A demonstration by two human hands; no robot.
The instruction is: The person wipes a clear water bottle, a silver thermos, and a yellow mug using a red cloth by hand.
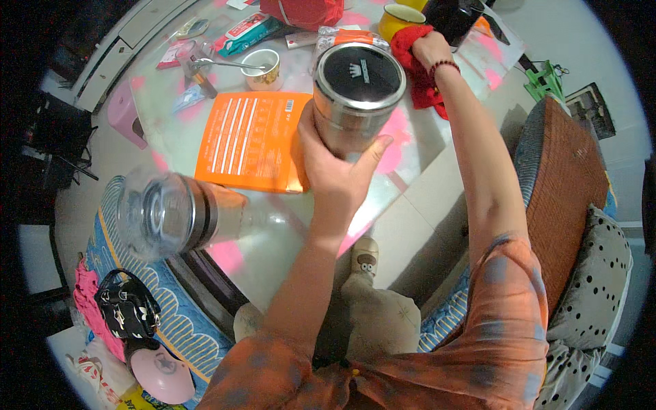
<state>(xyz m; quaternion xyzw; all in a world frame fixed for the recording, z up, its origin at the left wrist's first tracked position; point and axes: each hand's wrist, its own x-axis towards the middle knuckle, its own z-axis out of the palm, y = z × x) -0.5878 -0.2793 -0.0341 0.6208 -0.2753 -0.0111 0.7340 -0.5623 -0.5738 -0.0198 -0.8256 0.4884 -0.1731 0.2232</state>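
My left hand grips a stainless steel tumbler around its lower body. Its round black top faces up and bears a crown mark and writing. Farther out, at the table's far right, my right hand clutches a red cloth. The cloth bunches under and beside the fingers, close against a yellow enamel mug. To the left of the tumbler an orange printed package lies flat on the table. A clear glass vessel with a dark band stands at the table's near left edge.
The glass-topped table also carries a white patterned cup with a spoon, a teal wipes pack and a red bag. A pink stool stands left; a black handbag and pink helmet rest on the seat.
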